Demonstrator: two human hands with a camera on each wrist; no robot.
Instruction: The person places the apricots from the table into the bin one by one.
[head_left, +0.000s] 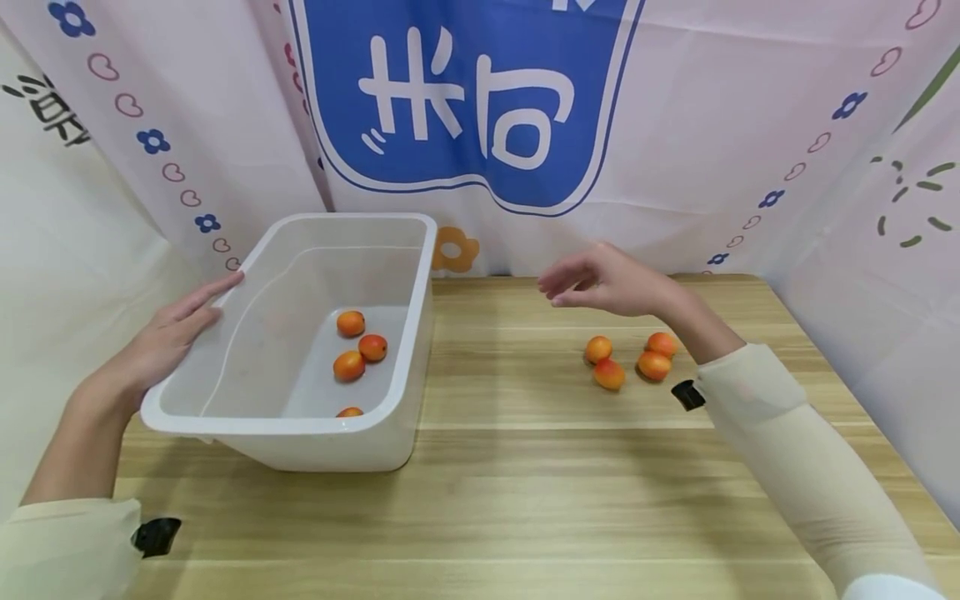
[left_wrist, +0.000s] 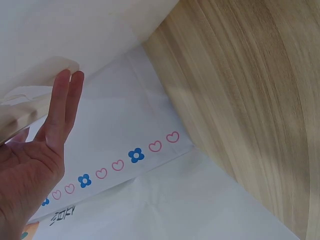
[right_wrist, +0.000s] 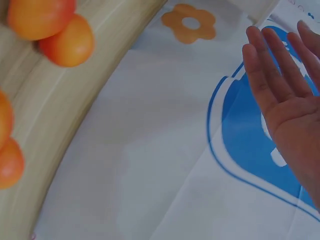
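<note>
A white plastic bin (head_left: 418, 350) stands on the left of the wooden table. My left hand (head_left: 165, 342) rests along its left rim; in the left wrist view, straight fingers (left_wrist: 59, 105) lie against the outer wall. Several small orange-red fruits (head_left: 349, 365) lie on the bin's floor, one partly hidden by the front rim. My right hand (head_left: 607, 279) hovers above the back of the table, right of the bin, fingers loosely extended and palm empty in the right wrist view. Below it, several more orange-red fruits (head_left: 609, 374) lie in two touching pairs.
The wooden table (head_left: 510, 500) reaches to a printed cloth (head_left: 675, 150) hung at the back, with a blue emblem on it. White cloth closes off the left and right sides. Dark bands (head_left: 157, 537) show at both cuffs.
</note>
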